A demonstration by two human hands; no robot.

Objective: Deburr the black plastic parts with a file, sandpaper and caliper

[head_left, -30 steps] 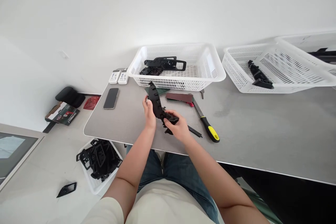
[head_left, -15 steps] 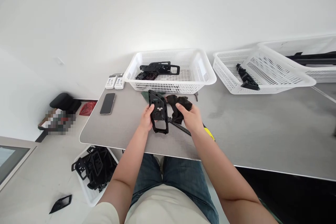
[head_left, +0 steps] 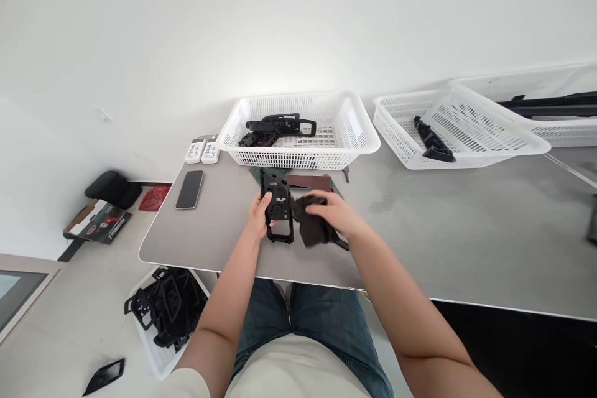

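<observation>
With the left hand [head_left: 258,215] I hold a black frame part [head_left: 274,188] over the table [head_left: 420,230]; the thumb lies on its front, near the left edge, and I have this hand closed firmly around it. Its large window is at the end nearer to me, and I cannot tell if the part touches the table. The right hand [head_left: 338,214] is closed on a crumpled dark cloth [head_left: 313,230], which comes to me blurred; it is just beside the right edge of the part, but contact I cannot confirm. Farther back I see a brown strip [head_left: 308,183] and, before a white basket [head_left: 298,159] with black parts [head_left: 280,126] inside, a green sheet [head_left: 255,173]. At the left lies a phone [head_left: 189,189]
</observation>
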